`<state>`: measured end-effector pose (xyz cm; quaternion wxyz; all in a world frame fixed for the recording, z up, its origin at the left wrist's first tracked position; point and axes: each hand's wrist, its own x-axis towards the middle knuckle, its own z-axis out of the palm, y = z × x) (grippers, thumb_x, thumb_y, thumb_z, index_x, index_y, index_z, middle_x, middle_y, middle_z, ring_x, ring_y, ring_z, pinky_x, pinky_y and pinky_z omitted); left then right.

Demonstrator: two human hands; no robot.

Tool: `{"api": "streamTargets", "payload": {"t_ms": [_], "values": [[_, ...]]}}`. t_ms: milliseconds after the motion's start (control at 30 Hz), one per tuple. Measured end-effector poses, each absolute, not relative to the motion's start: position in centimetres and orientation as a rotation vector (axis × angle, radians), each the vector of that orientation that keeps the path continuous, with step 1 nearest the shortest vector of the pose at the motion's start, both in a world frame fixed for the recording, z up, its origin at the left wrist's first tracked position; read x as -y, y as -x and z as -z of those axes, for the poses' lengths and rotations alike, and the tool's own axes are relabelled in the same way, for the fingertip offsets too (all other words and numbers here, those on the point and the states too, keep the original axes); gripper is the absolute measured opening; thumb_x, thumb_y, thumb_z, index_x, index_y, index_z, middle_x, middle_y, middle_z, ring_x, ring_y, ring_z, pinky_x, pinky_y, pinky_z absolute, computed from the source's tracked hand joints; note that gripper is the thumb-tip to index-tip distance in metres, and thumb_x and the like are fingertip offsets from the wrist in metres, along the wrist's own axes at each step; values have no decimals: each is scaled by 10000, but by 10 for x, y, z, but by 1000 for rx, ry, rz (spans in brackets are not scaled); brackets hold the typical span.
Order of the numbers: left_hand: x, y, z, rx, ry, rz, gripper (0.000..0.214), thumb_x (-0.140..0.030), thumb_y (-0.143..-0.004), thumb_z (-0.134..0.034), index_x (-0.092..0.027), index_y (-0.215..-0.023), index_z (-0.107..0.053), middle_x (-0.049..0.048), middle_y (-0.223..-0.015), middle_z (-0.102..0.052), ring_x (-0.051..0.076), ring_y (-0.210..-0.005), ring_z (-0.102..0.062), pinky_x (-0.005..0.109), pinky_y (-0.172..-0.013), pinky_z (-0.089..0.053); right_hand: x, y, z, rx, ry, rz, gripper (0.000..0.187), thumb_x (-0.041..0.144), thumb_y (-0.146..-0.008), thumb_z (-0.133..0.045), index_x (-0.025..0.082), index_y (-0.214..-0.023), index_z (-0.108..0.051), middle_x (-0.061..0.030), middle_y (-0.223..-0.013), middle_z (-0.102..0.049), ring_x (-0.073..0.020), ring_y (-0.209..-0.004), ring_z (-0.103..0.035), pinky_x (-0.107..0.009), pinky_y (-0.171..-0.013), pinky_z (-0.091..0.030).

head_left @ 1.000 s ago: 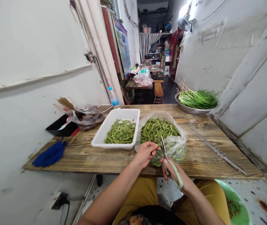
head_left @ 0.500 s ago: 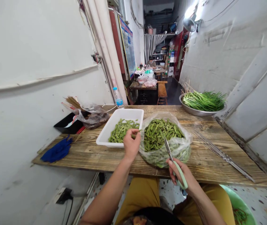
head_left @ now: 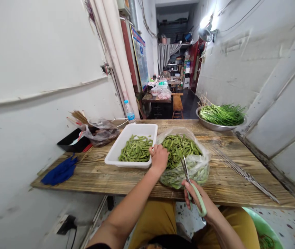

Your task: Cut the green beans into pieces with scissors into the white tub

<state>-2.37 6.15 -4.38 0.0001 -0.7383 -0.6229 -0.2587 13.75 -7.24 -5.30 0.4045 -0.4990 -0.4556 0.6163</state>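
My left hand [head_left: 160, 158] is at the left edge of a clear plastic bag [head_left: 198, 165] full of green soybean pods [head_left: 180, 147]. Its fingers are apart and bent down toward the pods, the tips partly hidden. To its left stands a white plastic tub [head_left: 113, 154] with more pods [head_left: 135, 148] in it. My right hand [head_left: 199, 199] grips scissors [head_left: 197, 195] with pale green handles, in front of the bag. Their blades point up and away from me, slightly parted, over the bag's near side.
Metal skewers [head_left: 248, 176] lie on the wooden table [head_left: 95, 173] at right. A steel bowl [head_left: 220, 127] of green stalks stands behind them. At left are a blue cloth [head_left: 60, 171], a black box [head_left: 72, 141] and a bottle [head_left: 130, 112]. A person [head_left: 165, 73] sits far back.
My left hand has moved right, from the tub's near right corner to the edge of the bag. My right hand keeps the scissors in nearly the same place. The view has shifted slightly.
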Motion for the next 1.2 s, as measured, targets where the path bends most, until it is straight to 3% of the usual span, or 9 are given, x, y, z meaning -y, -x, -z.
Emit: {"api": "streamTargets", "payload": {"t_ms": [167, 267, 367, 533, 833, 1033, 1200], "values": [[-65, 19, 37, 2062, 2340, 974, 89, -207, -786, -582, -173, -820, -657, 113, -964, -613, 287, -1060, -449, 481, -950, -236, 71, -137, 55, 1134, 1250, -1563, 364, 569, -820, -513, 214, -899, -505, 57, -615, -467, -91, -475, -465, -207, -432, -404], [-57, 19, 36, 2155, 2422, 1348, 22, -181, -738, -604, -173, -757, -613, 53, -799, -623, 212, -872, -532, 371, -858, -339, 69, -137, 54, 1113, 1243, -1564, 368, 570, -813, -518, 212, -895, -507, 54, -629, -469, -90, -478, -465, -207, -424, -407], [-42, 16, 36, 2277, 2580, 1787, 126, -224, -684, -645, -179, -656, -530, -10, -623, -571, 143, -645, -537, 264, -678, -382, 66, -136, 50, 1129, 1236, -1537, 377, 581, -797, -528, 209, -851, -504, 57, -600, -462, -91, -468, -451, -207, -404, -399], [-18, 9, 28, 2472, 2745, 2382, 258, -282, -627, -704, -180, -756, -504, 14, -646, -666, 124, -584, -576, 234, -619, -407, 63, -135, 41, 1185, 1298, -1511, 413, 617, -758, -544, 213, -757, -460, 68, -559, -439, -90, -435, -414, -219, -392, -377], [-10, 9, 19, 2549, 2586, 2417, 235, -245, -597, -734, -162, -726, -556, 27, -627, -683, 114, -538, -569, 219, -566, -396, 64, -143, 39, 1322, 1295, -1432, 404, 603, -790, -510, 211, -885, -506, 77, -549, -446, -99, -423, -431, -230, -412, -375], [-5, 7, 17, 2585, 2612, 2436, 199, -219, -596, -738, -149, -713, -592, 51, -655, -692, 128, -586, -599, 231, -599, -428, 65, -137, 37, 1270, 1283, -1492, 410, 610, -749, -558, 211, -737, -465, 87, -499, -423, -81, -369, -411, -211, -347, -366], [-9, 10, 26, 2511, 2499, 2407, 156, -196, -620, -699, -140, -760, -659, 19, -654, -666, 104, -575, -551, 217, -580, -402, 66, -133, 47, 1168, 1310, -1546, 402, 600, -758, -555, 209, -764, -463, 96, -497, -439, -63, -306, -387, -186, -275, -339]]}}
